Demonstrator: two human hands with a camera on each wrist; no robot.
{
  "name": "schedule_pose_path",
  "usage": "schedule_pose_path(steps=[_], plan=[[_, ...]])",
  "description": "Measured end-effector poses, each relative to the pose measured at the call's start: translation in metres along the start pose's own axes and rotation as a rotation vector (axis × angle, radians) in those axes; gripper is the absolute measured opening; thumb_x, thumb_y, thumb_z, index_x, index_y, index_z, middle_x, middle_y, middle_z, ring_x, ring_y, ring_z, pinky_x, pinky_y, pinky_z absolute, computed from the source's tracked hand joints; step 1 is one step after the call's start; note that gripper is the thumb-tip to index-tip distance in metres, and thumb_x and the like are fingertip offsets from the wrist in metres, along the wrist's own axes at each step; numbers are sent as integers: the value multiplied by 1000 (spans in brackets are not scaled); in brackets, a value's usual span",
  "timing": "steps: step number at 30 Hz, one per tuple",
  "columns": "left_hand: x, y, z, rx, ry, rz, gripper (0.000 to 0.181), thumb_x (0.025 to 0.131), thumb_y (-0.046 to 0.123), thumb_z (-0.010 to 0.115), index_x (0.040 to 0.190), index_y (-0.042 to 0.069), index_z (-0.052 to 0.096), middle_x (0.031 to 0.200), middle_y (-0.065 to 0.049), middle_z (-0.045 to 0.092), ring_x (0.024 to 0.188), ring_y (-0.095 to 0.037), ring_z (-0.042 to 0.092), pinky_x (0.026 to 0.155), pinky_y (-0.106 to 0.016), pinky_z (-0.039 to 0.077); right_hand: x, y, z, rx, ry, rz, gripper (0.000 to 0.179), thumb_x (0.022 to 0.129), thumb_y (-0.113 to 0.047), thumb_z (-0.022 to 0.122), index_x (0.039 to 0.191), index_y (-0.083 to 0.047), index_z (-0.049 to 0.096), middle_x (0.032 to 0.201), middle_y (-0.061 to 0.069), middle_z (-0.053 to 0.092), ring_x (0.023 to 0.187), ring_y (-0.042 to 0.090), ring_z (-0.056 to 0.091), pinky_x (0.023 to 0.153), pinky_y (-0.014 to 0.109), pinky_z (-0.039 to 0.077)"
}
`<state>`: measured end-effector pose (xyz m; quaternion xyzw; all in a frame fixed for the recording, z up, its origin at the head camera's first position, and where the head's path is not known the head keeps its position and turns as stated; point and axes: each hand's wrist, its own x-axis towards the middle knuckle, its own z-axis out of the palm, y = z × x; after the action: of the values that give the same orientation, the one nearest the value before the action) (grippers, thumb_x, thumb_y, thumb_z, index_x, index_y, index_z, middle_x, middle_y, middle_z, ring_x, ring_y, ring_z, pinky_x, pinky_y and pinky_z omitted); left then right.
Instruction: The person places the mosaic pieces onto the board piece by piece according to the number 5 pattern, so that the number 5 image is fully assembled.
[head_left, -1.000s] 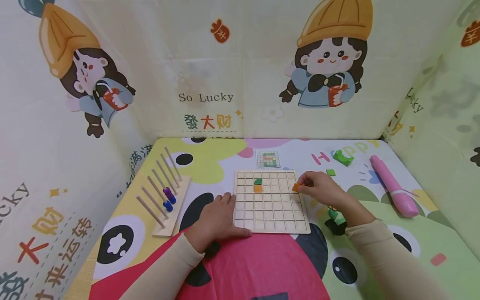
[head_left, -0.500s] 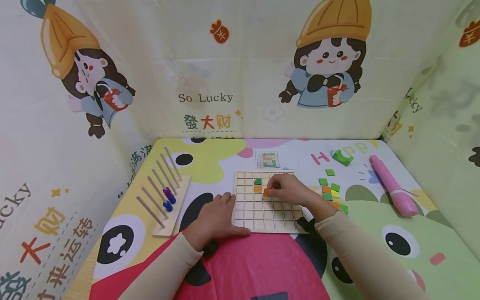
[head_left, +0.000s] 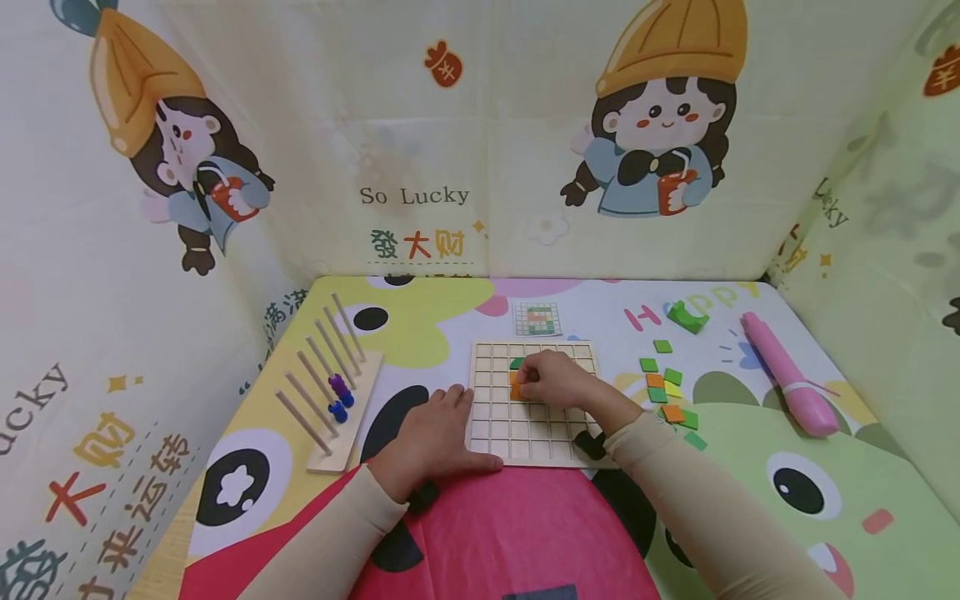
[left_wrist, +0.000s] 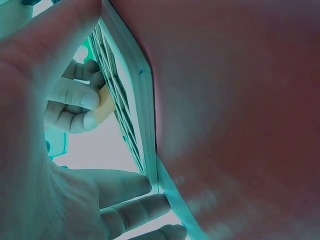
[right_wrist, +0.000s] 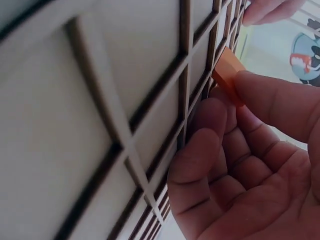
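Note:
A wooden grid board lies on the table in front of me. My right hand is over its upper left part and pinches an orange square tile between thumb and fingers. In the right wrist view that tile is tilted, one edge at the grid. In the head view it sits just below another orange tile in the grid, and a green piece shows above them, partly covered by the fingers. My left hand rests against the board's left edge, fingers extended, thumb along the front edge.
Loose green, orange and yellow tiles lie right of the board. A pattern card is behind it. At left stands a peg rack with blue and purple beads. A green curved piece and a pink bottle-shaped object are at right.
My right hand has carried the orange tile leftward from the board's right edge to the cell area below the placed orange tile. The left hand has stayed in place.

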<state>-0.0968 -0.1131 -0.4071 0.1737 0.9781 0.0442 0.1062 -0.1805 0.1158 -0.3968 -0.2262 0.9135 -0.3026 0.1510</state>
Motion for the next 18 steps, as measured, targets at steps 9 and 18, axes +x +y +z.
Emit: schedule_pose_path(steps=[9, 18], plan=[[1, 0, 2, 11, 16, 2, 120, 69, 85, 70, 156, 7, 44, 152, -12, 50, 131, -30, 53, 94, -46, 58, 2, -10, 9, -183, 31, 26, 1, 93, -10, 71, 94, -11, 72, 83, -2, 68, 79, 15, 58, 77, 33, 51], [1, 0, 2, 20, 9, -2, 120, 70, 85, 70, 157, 7, 43, 155, -13, 48, 134, -30, 51, 96, -47, 57, 0, -20, 17, -281, 59, 53, 10, 96, -14, 72, 87, -17, 70, 82, -4, 66, 79, 16, 59, 75, 37, 53]])
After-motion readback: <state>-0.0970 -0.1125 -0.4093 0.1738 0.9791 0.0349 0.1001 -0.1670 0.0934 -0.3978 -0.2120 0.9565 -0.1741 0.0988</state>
